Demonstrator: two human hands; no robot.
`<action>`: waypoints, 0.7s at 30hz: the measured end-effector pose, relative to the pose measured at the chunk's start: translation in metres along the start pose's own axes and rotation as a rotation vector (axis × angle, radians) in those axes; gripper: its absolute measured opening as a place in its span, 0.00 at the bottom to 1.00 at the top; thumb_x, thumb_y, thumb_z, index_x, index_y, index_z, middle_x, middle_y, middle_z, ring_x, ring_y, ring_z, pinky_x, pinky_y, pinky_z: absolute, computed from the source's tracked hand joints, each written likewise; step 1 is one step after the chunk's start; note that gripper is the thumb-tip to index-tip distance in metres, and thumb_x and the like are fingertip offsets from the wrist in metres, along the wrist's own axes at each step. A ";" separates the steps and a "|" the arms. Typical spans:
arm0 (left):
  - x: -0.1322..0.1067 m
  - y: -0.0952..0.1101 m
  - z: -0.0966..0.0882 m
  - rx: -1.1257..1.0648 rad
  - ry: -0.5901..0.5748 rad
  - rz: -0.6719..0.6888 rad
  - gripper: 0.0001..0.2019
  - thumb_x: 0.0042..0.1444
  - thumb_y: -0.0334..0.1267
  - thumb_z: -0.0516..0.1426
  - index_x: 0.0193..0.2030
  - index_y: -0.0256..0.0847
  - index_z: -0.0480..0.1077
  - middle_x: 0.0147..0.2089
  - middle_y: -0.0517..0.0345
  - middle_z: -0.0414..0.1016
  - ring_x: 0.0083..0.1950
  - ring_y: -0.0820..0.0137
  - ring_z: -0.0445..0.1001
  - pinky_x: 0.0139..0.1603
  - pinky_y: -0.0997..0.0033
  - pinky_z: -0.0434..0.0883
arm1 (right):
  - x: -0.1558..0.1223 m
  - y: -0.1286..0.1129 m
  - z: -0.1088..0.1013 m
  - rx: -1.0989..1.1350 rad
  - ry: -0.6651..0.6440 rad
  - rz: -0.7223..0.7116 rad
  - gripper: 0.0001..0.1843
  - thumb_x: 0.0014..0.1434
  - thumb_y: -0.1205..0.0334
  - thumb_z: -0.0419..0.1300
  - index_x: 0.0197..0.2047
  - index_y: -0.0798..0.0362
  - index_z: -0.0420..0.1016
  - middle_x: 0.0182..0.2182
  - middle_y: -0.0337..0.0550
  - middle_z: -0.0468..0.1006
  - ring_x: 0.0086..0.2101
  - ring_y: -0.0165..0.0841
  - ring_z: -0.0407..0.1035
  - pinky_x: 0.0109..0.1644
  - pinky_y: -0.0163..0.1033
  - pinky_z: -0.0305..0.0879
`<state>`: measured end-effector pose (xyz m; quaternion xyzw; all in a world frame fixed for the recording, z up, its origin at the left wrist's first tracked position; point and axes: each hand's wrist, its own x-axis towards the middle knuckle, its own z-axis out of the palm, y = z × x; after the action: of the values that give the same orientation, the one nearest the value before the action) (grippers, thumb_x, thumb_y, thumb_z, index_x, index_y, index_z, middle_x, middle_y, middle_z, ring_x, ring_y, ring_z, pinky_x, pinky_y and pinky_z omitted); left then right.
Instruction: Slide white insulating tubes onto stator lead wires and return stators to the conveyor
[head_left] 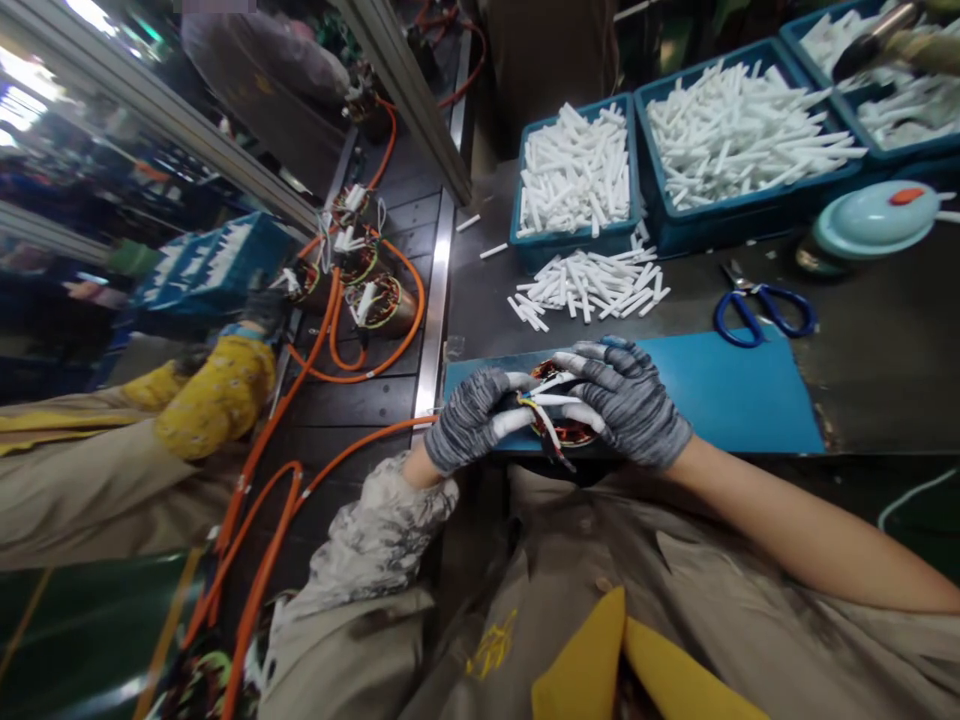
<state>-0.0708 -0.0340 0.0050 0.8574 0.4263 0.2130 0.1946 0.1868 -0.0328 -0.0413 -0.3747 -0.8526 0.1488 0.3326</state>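
Observation:
A motor stator (576, 434) with copper windings sits at the near edge of a blue mat (739, 390), partly hidden by my hands. White-sleeved wires (553, 400) rise from it, and one end hangs towards me. My left hand (474, 415), in a grey glove with white fingertips, pinches the wires from the left. From the right, my right hand (634, 400), gloved the same way, has thumb and fingers closed on the white sleeves of these wires. Just beyond the mat lies a pile of short white tubes (592, 283).
Blue bins (576, 240) of white tubes line the back. Blue-handled scissors (761, 303) and a lidded cup (862, 230) stand to the right. On the left, a conveyor (315, 440) carries several stators and orange cables (330, 310). A co-worker's yellow sleeve (217, 395) reaches in there.

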 end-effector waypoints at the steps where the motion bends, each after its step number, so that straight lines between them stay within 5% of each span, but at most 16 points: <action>1: -0.001 0.001 0.001 0.017 0.012 -0.001 0.17 0.67 0.49 0.58 0.56 0.42 0.74 0.51 0.52 0.81 0.51 0.65 0.81 0.53 0.62 0.78 | 0.001 0.003 0.000 0.061 -0.032 -0.003 0.17 0.68 0.52 0.59 0.51 0.50 0.84 0.61 0.50 0.77 0.61 0.49 0.67 0.67 0.62 0.60; 8: -0.004 0.008 0.012 -0.105 0.143 -0.040 0.16 0.66 0.45 0.60 0.56 0.41 0.74 0.49 0.52 0.82 0.49 0.65 0.81 0.49 0.64 0.78 | 0.006 0.016 -0.006 0.374 -0.162 0.141 0.21 0.63 0.47 0.65 0.52 0.51 0.84 0.57 0.53 0.77 0.54 0.46 0.72 0.63 0.56 0.67; 13: -0.003 0.011 0.020 -0.086 0.203 -0.037 0.14 0.64 0.45 0.61 0.53 0.42 0.76 0.46 0.53 0.83 0.45 0.65 0.81 0.46 0.64 0.78 | 0.006 0.002 0.005 0.147 -0.071 0.002 0.21 0.70 0.50 0.55 0.56 0.49 0.82 0.68 0.51 0.67 0.68 0.52 0.57 0.71 0.64 0.54; 17: -0.002 0.015 0.025 0.021 0.312 0.022 0.12 0.64 0.44 0.62 0.49 0.41 0.77 0.42 0.55 0.83 0.42 0.65 0.80 0.46 0.63 0.76 | 0.004 0.000 0.016 -0.003 0.019 -0.087 0.18 0.70 0.52 0.54 0.50 0.50 0.83 0.60 0.49 0.77 0.67 0.47 0.60 0.74 0.60 0.49; 21: -0.006 0.016 0.024 0.071 0.300 0.023 0.12 0.63 0.45 0.62 0.47 0.40 0.77 0.39 0.55 0.81 0.41 0.64 0.79 0.46 0.61 0.74 | -0.001 0.013 0.014 -0.039 -0.031 -0.163 0.19 0.69 0.48 0.56 0.52 0.48 0.82 0.56 0.47 0.80 0.66 0.47 0.62 0.75 0.61 0.47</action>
<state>-0.0505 -0.0516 -0.0080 0.8271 0.4478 0.3259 0.0959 0.1850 -0.0246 -0.0585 -0.3079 -0.8881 0.1104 0.3229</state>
